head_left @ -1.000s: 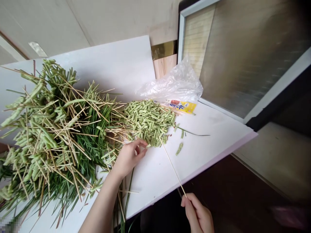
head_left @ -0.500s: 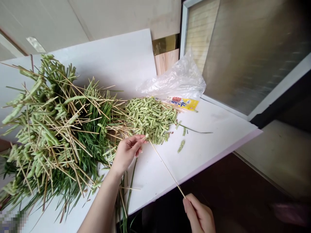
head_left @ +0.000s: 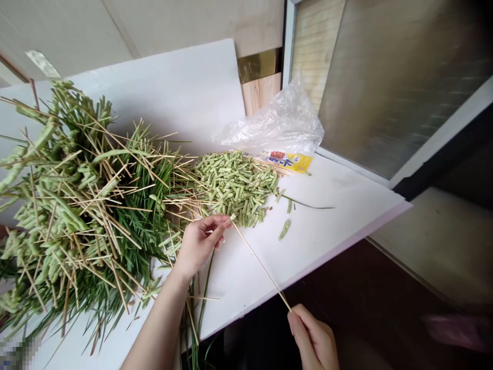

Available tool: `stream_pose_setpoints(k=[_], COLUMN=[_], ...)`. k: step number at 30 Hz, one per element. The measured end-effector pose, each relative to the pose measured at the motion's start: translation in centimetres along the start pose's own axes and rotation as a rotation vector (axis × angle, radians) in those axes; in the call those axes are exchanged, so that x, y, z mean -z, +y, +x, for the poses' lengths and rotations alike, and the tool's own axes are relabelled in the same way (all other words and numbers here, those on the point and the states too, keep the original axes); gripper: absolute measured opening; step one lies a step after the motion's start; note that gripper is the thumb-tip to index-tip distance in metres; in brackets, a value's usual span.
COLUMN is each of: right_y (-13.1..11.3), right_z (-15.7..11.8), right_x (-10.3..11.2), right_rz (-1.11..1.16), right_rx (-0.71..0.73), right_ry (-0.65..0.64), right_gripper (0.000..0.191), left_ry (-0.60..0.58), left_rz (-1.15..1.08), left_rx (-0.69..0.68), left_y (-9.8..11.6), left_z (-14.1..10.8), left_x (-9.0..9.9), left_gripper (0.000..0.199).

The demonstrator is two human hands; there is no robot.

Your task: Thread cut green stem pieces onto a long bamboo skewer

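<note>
My left hand [head_left: 201,240] pinches a small piece of green bean [head_left: 232,218] between thumb and fingertips. A thin wooden skewer [head_left: 262,265] runs from that piece down to my right hand [head_left: 314,334], whose fingers are closed round its lower end. The skewer's tip meets the bean piece; whether it has gone in is too small to tell. Just beyond my left hand lies a heap of cut green bean pieces [head_left: 236,182]. To the left rises a big pile of skewered green beans [head_left: 73,205], with many sticks poking out in all directions.
Long green grass-like leaves [head_left: 142,231] lie under the skewered pile. A clear plastic bag [head_left: 277,118] and a yellow printed packet [head_left: 296,162] are behind the cut beans. Loose bean bits [head_left: 284,229] lie on the white table [head_left: 327,185], which ends at a slanting front edge.
Both hands keep nearly the same pose, with the skewer still stretched between them. The whole view has shifted slightly, so things appear a little further left and up.
</note>
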State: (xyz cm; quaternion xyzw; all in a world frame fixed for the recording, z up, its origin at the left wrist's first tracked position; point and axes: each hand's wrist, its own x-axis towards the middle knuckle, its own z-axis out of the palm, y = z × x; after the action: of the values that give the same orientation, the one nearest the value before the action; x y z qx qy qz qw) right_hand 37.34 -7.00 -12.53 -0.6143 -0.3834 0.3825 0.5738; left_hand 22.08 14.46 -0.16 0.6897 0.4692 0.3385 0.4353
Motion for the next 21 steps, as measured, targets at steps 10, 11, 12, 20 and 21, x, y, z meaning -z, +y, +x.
stream_pose_setpoints(k=[10, 11, 12, 20, 21], right_y=[-0.24, -0.22, -0.21, -0.07, -0.09], right_z=[0.02, 0.03, 0.02, -0.02, -0.02], right_x=[0.14, 0.15, 0.16, 0.13, 0.11], right_rz=[-0.013, -0.015, -0.015, -0.009, -0.008], right_rx=[-0.015, -0.011, -0.006, -0.016, -0.018], right_ry=[-0.014, -0.014, -0.014, -0.002, -0.003], right_gripper=[0.043, 0.043, 0.043, 0.043, 0.043], left_ry=[0.003, 0.001, 0.000, -0.029, -0.036], left_rz=[0.017, 0.023, 0.031, 0.082, 0.093], left_rx=[0.010, 0.011, 0.010, -0.007, -0.008], left_y=[-0.17, -0.15, -0.14, -0.50, -0.53], left_z=[0.03, 0.03, 0.03, 0.06, 0.06], left_x=[-0.02, -0.02, -0.02, 0.19, 0.20], left_gripper=[0.041, 0.041, 0.041, 0.038, 0.038])
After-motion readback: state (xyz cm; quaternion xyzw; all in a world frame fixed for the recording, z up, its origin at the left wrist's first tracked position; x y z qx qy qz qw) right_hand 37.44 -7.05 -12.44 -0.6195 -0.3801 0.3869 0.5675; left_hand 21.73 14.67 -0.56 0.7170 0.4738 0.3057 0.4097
